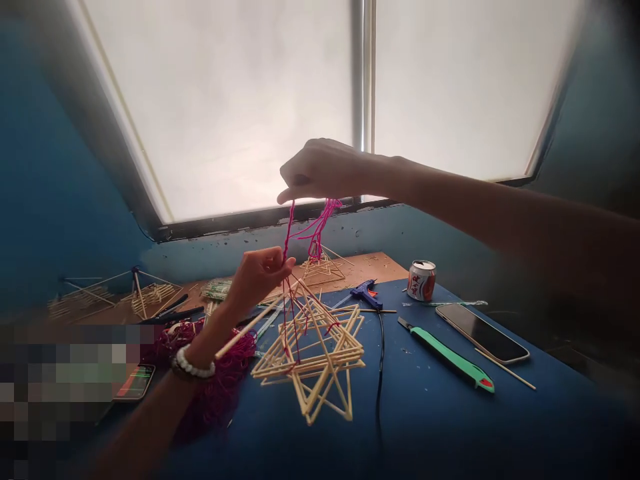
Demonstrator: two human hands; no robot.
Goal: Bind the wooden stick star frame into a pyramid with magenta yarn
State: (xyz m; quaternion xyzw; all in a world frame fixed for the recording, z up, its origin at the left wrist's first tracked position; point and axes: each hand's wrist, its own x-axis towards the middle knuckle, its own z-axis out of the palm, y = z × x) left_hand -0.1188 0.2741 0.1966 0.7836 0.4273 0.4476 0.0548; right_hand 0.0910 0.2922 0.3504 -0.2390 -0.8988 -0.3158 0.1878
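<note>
My right hand (323, 171) is raised high and pinches a strand of magenta yarn (315, 230), which hangs down from its fingers. My left hand (257, 280), with a white bead bracelet (194, 363) on the wrist, is lower and grips the same yarn. A thin wooden stick (250, 327) runs past that hand toward a star-shaped frame of pale wooden sticks (310, 360), which stands below it on the table. Strands of yarn run down into the frame. The stick's contact with my left hand is partly hidden.
A blue work table (400, 393) holds a hot glue gun (367, 295), a green utility knife (447, 353), a phone (483, 333), a drink can (421, 280) and a second phone (134, 381). A magenta yarn pile (215, 377) and more stick frames (153, 297) lie at left.
</note>
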